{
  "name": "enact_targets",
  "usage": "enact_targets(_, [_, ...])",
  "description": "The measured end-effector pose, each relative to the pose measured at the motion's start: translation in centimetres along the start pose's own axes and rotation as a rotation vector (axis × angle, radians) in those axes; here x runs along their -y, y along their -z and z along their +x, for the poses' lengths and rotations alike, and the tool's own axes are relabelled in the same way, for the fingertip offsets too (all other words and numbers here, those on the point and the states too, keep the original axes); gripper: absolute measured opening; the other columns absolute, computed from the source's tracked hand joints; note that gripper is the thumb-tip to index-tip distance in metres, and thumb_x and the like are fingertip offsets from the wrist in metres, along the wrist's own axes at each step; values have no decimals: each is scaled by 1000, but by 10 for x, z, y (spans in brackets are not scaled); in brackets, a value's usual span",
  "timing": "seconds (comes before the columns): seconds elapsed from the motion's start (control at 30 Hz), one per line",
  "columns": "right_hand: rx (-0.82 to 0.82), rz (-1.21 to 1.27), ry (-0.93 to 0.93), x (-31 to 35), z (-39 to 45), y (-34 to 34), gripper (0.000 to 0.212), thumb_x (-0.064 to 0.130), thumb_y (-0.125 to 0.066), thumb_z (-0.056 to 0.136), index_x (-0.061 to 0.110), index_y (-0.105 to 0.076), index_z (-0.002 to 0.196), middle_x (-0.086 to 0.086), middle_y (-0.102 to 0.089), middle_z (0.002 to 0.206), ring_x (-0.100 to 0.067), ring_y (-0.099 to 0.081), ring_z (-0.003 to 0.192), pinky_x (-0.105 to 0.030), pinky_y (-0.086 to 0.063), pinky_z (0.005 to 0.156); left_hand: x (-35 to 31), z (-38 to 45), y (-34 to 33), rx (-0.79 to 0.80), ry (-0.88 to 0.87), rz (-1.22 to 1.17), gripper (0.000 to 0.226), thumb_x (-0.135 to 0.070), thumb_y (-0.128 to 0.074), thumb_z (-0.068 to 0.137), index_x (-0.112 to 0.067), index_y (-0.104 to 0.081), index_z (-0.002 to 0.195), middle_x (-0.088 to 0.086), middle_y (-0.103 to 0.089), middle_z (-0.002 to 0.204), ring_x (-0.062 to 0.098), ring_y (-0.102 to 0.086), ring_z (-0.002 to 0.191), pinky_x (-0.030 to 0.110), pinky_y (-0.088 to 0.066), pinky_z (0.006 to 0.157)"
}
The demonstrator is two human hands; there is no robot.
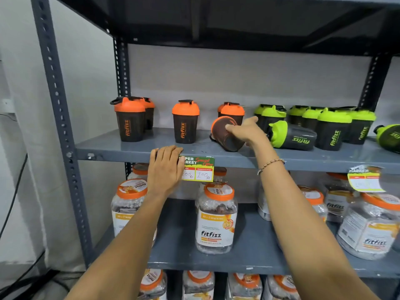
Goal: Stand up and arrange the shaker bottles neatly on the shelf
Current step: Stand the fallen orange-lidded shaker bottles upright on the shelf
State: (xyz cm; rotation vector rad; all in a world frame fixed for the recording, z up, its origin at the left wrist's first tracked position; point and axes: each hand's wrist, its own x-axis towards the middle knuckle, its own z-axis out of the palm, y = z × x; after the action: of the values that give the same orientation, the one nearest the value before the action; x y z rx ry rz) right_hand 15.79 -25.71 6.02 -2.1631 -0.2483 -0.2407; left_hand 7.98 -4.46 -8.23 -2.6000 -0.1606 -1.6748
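On the grey shelf (134,148) stand several orange-lidded shaker bottles; one (185,122) is upright near the middle, another (129,120) at the left. My right hand (244,129) grips a tipped orange-lidded shaker (225,135) that leans with its lid toward me. To its right a green-lidded shaker (291,136) lies on its side, and another (388,136) lies at the far right edge. Several green-lidded shakers (331,128) stand upright behind. My left hand (166,169) rests flat on the shelf's front edge, holding nothing.
A price tag (199,169) hangs on the shelf lip beside my left hand. Large Fitfizz jars (216,217) fill the shelves below. A perforated steel upright (58,118) frames the left side, and an upper shelf (238,22) overhangs.
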Motion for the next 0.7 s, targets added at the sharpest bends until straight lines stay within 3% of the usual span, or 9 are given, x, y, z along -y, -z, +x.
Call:
enact_targets(0.13, [111, 0, -45, -9, 3, 15, 80, 51, -62, 82, -4, -37, 134, -16, -51, 120, -30, -57, 103, -37, -48, 79, -3, 0, 3, -8, 7, 16, 31, -31, -39, 95, -15, -58, 114, 4, -61, 114, 21, -54, 105, 36, -27, 102])
enact_targets(0.2, [222, 70, -79, -9, 4, 18, 77, 51, -65, 79, 3, -38, 133, -15, -50, 121, -30, -60, 102, -33, -52, 67, -11, 1, 4, -17, 63, -2, 29, -30, -38, 95, -15, -59, 110, 3, -62, 110, 20, -54, 103, 37, -27, 103])
enact_targets(0.3, [311, 113, -122, -8, 2, 21, 59, 49, -64, 77, 11, -45, 117, -12, -51, 109, -23, -61, 77, -24, -53, 50, -28, 4, 8, -36, 194, -41, 30, -32, -31, 97, -16, -57, 100, 4, -61, 102, 20, -54, 99, 39, -27, 107])
enact_targets(0.37, [343, 184, -164, -11, 6, 25, 49, 46, -66, 74, 14, -49, 107, -10, -54, 104, -22, -61, 81, -27, -57, 59, -39, 8, 10, -62, 199, -36, 30, -30, -31, 98, -15, -57, 98, 5, -60, 102, 22, -53, 101, 41, -26, 110])
enact_targets(0.5, [390, 490, -213, -30, 12, 33, 32, 37, -71, 72, 16, -55, 90, -11, -63, 93, -20, -65, 79, -33, -59, 63, -62, 11, 8, -46, 56, -46, 28, -28, -34, 96, -14, -59, 99, 2, -59, 102, 21, -53, 102, 38, -24, 111])
enact_targets(0.57, [369, 622, -153, -42, 14, 32, 43, 31, -76, 69, 11, -58, 101, -13, -66, 100, -20, -68, 82, -34, -60, 67, -70, 11, 5, -38, 72, -64, 29, -27, -33, 97, -13, -59, 101, 2, -61, 102, 21, -55, 100, 39, -27, 109])
enact_targets(0.63, [294, 656, -77, -46, 13, 28, 63, 26, -83, 64, 3, -53, 115, -15, -66, 105, -22, -69, 89, -29, -60, 61, -70, 10, 4, -50, 88, -65, 29, -26, -33, 97, -14, -59, 101, 3, -61, 101, 22, -55, 97, 38, -31, 103])
enact_targets(0.7, [174, 596, -16, -48, 13, 20, 69, 24, -87, 59, 0, -55, 115, -15, -66, 104, -24, -68, 92, -25, -57, 57, -69, 10, 2, -46, 67, -36, 27, -26, -34, 97, -14, -58, 100, 3, -61, 101, 22, -54, 94, 35, -33, 94])
